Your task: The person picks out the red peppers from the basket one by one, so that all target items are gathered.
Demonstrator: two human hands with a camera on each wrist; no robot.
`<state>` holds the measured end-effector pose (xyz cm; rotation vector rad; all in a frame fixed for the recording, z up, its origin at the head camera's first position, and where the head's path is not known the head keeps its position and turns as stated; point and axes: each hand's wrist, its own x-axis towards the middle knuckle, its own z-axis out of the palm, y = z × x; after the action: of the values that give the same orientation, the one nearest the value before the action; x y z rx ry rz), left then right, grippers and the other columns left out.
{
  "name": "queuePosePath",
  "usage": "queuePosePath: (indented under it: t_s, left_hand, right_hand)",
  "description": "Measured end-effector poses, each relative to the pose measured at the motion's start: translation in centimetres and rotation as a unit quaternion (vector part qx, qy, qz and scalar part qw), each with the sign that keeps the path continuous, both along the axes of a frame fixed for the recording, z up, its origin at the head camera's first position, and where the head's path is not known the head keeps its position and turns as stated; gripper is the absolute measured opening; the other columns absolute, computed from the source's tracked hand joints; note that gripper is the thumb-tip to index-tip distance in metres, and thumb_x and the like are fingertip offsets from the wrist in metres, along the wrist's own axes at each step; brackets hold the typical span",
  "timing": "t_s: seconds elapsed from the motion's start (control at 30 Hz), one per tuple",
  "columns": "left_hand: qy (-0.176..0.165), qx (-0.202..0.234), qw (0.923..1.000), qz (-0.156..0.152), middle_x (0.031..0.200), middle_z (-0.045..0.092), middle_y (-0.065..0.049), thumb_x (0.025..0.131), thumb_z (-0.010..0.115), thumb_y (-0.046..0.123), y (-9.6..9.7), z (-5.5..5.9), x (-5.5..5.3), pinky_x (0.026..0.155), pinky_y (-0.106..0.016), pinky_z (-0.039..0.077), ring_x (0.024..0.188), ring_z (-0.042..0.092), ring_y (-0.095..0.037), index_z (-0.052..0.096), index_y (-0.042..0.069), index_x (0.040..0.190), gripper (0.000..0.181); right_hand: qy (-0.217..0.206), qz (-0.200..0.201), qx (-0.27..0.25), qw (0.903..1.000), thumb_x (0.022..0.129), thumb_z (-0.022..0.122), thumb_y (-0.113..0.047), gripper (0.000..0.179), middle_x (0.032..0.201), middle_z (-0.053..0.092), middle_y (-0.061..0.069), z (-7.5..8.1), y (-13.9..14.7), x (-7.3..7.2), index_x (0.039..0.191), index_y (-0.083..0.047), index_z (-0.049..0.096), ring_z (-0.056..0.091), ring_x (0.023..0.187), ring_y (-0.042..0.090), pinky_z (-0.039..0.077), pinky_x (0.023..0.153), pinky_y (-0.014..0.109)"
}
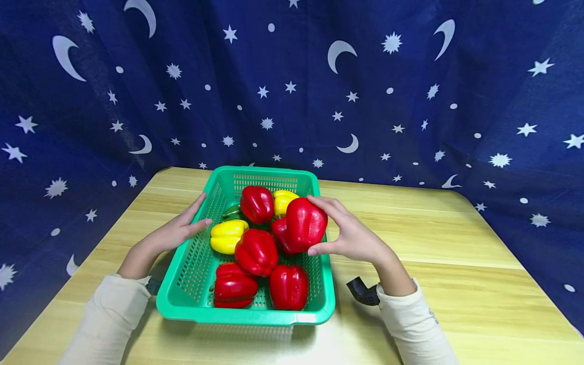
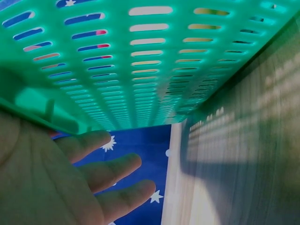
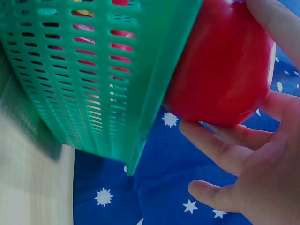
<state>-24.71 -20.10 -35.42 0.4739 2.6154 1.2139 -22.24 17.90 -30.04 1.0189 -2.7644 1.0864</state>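
A green plastic basket holds several red bell peppers, among them a front one and a central one. Two yellow bell peppers, one at the left and one at the back, lie there too, with a green pepper partly hidden. My right hand grips a large red bell pepper between thumb and fingers, at the basket's right rim. At the left rim, my left hand rests with its thumb over the edge; its fingers extend loosely outside the wall.
The basket stands on a light wooden table. Behind it hangs a dark blue cloth printed with moons and stars. A black piece sits by the right wrist.
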Motion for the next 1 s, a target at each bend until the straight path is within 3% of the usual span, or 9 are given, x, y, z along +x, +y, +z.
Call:
queuePosePath:
  t_s: [0.2,0.7,1.0]
  left_hand:
    - [-0.002,0.001,1.0000,-0.001,0.152,-0.009,-0.019,0.096,0.041,0.031,0.1,0.0,0.0,0.100,-0.070,0.010,0.136,0.001,-0.047,-0.013,0.018,0.146,0.074]
    - [-0.004,0.002,1.0000,0.001,0.152,-0.009,-0.019,0.097,0.041,0.030,0.1,0.2,0.1,0.100,-0.071,0.009,0.136,-0.001,-0.046,-0.013,0.017,0.146,0.074]
    - [-0.002,0.014,0.9999,-0.002,0.152,-0.012,-0.017,0.097,0.041,0.028,0.0,0.1,0.0,0.101,-0.070,0.006,0.137,-0.005,-0.045,-0.013,0.017,0.146,0.074]
  right_hand:
    - [0.004,-0.011,-0.006,0.9999,0.066,0.081,-0.030,0.091,0.136,0.039,0.009,0.2,0.6,-0.2,0.142,-0.020,0.032,0.043,0.121,0.027,0.050,0.086,0.044]
    - [0.010,-0.062,-0.012,0.9979,0.065,0.082,-0.028,0.092,0.134,0.042,0.008,0.6,2.5,-1.1,0.142,-0.021,0.032,0.045,0.116,0.026,0.047,0.088,0.049]
    - [-0.010,-0.076,-0.045,0.9961,0.067,0.081,-0.021,0.094,0.141,0.033,0.012,0.4,4.1,-2.1,0.144,-0.016,0.029,0.043,0.122,0.032,0.041,0.097,0.052]
